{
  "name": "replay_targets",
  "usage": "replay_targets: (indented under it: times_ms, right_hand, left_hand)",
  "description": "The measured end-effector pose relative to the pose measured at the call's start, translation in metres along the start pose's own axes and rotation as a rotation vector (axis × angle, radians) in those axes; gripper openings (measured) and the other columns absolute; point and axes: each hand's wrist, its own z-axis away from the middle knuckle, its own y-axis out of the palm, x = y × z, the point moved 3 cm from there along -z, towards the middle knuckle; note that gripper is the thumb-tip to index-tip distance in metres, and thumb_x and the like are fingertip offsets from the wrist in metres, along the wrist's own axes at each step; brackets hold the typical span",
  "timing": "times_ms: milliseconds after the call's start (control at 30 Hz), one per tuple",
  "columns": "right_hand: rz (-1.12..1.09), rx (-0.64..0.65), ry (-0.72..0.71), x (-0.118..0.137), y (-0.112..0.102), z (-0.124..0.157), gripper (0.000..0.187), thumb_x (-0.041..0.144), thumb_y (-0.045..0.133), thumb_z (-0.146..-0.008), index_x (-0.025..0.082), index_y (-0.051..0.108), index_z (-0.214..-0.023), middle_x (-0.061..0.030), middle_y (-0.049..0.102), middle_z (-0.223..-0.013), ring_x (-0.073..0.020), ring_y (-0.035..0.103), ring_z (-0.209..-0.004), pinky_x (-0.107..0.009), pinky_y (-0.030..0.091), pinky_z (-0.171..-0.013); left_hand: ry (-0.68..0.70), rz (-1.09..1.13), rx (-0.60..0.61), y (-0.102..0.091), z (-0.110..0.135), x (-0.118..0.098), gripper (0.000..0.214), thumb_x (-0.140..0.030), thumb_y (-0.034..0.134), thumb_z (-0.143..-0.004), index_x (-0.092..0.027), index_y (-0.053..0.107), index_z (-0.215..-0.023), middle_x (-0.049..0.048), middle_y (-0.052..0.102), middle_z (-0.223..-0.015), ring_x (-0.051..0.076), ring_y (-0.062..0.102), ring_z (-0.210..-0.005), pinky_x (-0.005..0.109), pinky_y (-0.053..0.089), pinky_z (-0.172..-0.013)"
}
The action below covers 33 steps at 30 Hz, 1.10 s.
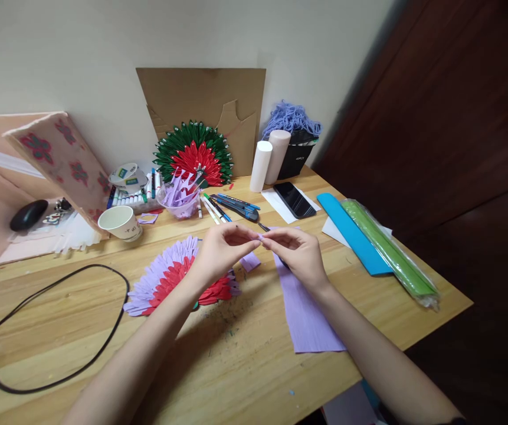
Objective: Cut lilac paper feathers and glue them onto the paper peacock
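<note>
Paper piece (261, 236) at center and paper sheet (304, 319) below right are lilac, petal fan (165, 274) left of center lilac outside, red inside, upper-center fan (196, 156) dark green around red, cardboard (200, 91) at top plain brown, upper-left panel (59, 156) pale pink with pinkish-red flower print.

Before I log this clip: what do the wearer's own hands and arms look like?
Left hand and right hand ungloved, five-fingered; no watch or bracelet visible. Both forearms bare, no cables on them. What looks like a dark sleeve edge shows at bottom right.
</note>
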Motion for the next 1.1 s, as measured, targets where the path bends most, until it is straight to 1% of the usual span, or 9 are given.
replay_targets:
  times_ms: [100,167,300,433,600,733,900,1100]
  right_hand:
    - [-0.024,0.011,0.023,0.0002,0.0004,-0.0005,0.011,0.024,0.07,-0.069,0.019,0.069,-0.079,-0.0027,0.07,-0.077,-0.0143,0.065,-0.07,-0.026,0.055,-0.068]
    - [-0.04,0.02,0.02,-0.0003,0.001,-0.0002,0.012,0.023,0.07,-0.069,0.019,0.068,-0.08,-0.0025,0.07,-0.078,-0.0143,0.066,-0.071,-0.027,0.055,-0.07]
    - [-0.015,0.028,-0.023,-0.0012,0.0019,0.0006,0.012,0.023,0.071,-0.068,0.019,0.068,-0.079,-0.0027,0.07,-0.081,-0.0155,0.066,-0.077,-0.028,0.054,-0.074]
    - [0.03,0.018,-0.05,-0.0017,0.0013,0.0013,0.012,0.024,0.07,-0.07,0.019,0.068,-0.08,-0.0033,0.07,-0.081,-0.0165,0.066,-0.077,-0.03,0.055,-0.073]
    - [0.087,-0.004,-0.091,-0.0007,0.0004,0.0028,0.01,0.026,0.067,-0.073,0.02,0.068,-0.081,-0.0035,0.069,-0.081,-0.017,0.065,-0.077,-0.032,0.055,-0.073]
    - [0.126,-0.013,-0.115,-0.0002,0.0009,0.004,0.011,0.028,0.066,-0.074,0.02,0.066,-0.081,-0.0035,0.068,-0.081,-0.0169,0.064,-0.077,-0.032,0.054,-0.073]
    - [0.135,-0.01,-0.151,0.0005,0.001,0.0039,0.006,0.023,0.066,-0.073,0.02,0.066,-0.079,-0.002,0.067,-0.08,-0.0159,0.064,-0.077,-0.03,0.054,-0.073]
    - [0.091,-0.003,-0.122,-0.0019,-0.0004,0.0023,0.006,0.021,0.067,-0.072,0.02,0.065,-0.078,-0.0014,0.067,-0.077,-0.015,0.063,-0.076,-0.029,0.054,-0.072]
  left_hand:
    - [-0.038,0.002,0.005,0.0003,0.0002,0.0017,0.017,-0.024,0.069,-0.067,-0.012,0.067,-0.079,0.0089,0.071,-0.084,0.017,0.066,-0.079,0.032,0.053,-0.079]
    - [-0.052,-0.005,-0.012,0.0001,0.0001,0.0028,0.018,-0.024,0.069,-0.067,-0.012,0.068,-0.08,0.0094,0.071,-0.085,0.018,0.066,-0.08,0.032,0.053,-0.079]
    - [-0.064,-0.015,-0.042,0.0006,0.0005,0.0025,0.017,-0.024,0.069,-0.067,-0.012,0.068,-0.079,0.0093,0.072,-0.084,0.017,0.067,-0.079,0.031,0.054,-0.078]
    - [-0.068,-0.006,-0.064,0.0021,0.0013,0.0017,0.016,-0.023,0.069,-0.067,-0.012,0.068,-0.079,0.0091,0.072,-0.083,0.017,0.067,-0.078,0.031,0.054,-0.077]
    - [-0.041,-0.005,-0.076,0.0039,0.001,0.0045,0.017,-0.024,0.069,-0.068,-0.012,0.068,-0.08,0.0096,0.072,-0.084,0.018,0.067,-0.077,0.032,0.055,-0.076]
    - [0.007,-0.065,-0.083,0.0041,0.0008,0.0062,0.017,-0.025,0.067,-0.069,-0.012,0.068,-0.079,0.0094,0.071,-0.083,0.017,0.067,-0.075,0.032,0.054,-0.076]
    - [0.067,-0.116,-0.101,0.0041,0.0017,0.0063,0.015,-0.023,0.066,-0.07,-0.012,0.068,-0.079,0.0084,0.071,-0.082,0.017,0.067,-0.075,0.03,0.054,-0.075]
    - [0.067,-0.072,-0.124,0.0063,0.0035,0.0065,0.013,-0.021,0.066,-0.069,-0.012,0.069,-0.079,0.0079,0.071,-0.081,0.016,0.067,-0.074,0.029,0.054,-0.073]
